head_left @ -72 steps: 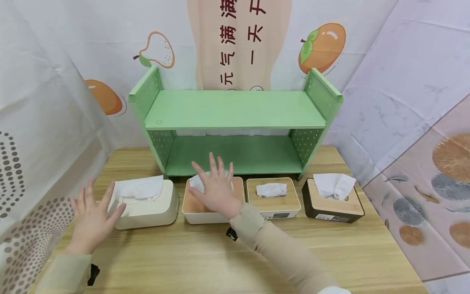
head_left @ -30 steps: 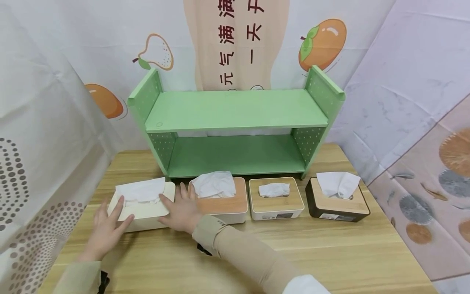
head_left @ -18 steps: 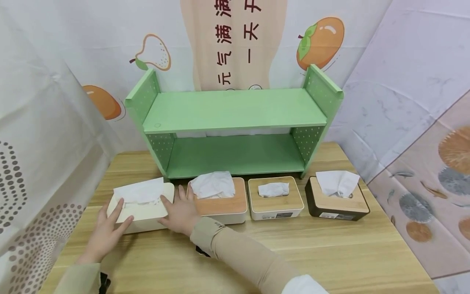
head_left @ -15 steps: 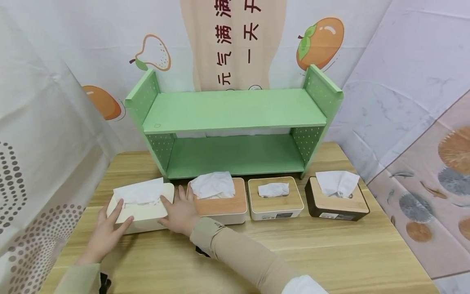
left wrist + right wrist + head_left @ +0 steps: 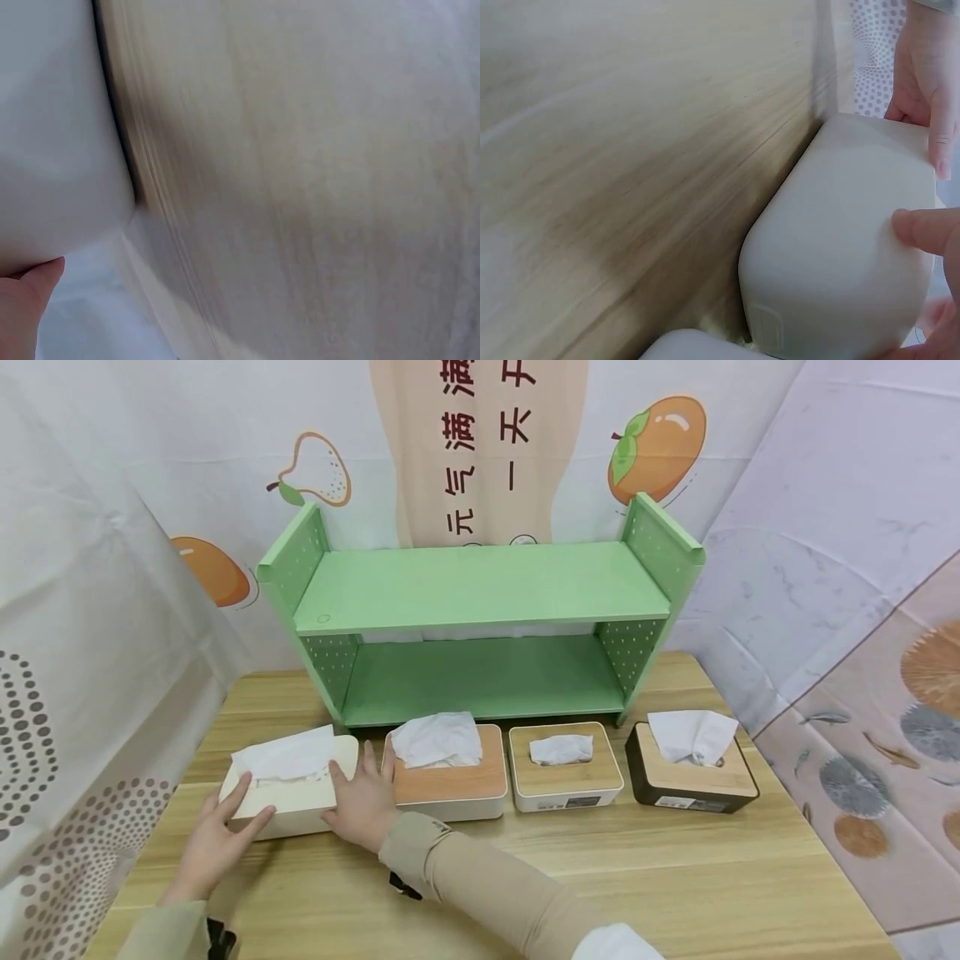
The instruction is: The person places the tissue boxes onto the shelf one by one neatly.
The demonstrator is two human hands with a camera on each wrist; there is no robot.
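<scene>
A cream tissue box (image 5: 296,793) with a white tissue (image 5: 288,753) standing out of its top is at the left end of a row on the wooden table. My left hand (image 5: 213,843) holds its left end, thumb at the front and index finger over the top edge. My right hand (image 5: 363,802) grips the right end, with fingers in the gap beside the neighbouring box. In the right wrist view, the right thumb (image 5: 922,229) presses the box's front wall. The left wrist view shows the smooth box wall (image 5: 60,150) and a fingertip under its corner.
Right of it stand a white box with an orange-brown lid (image 5: 450,783), a smaller white box with a wooden lid (image 5: 600,772) and a black box with a wooden lid (image 5: 693,781), each with tissue showing. A green two-tier shelf (image 5: 480,585) stands behind. Printed cloth hangs around.
Both hands have come down from the air onto the cream tissue box. The right hand has moved left from over the orange-brown lid. In the last half second hardly anything shifts.
</scene>
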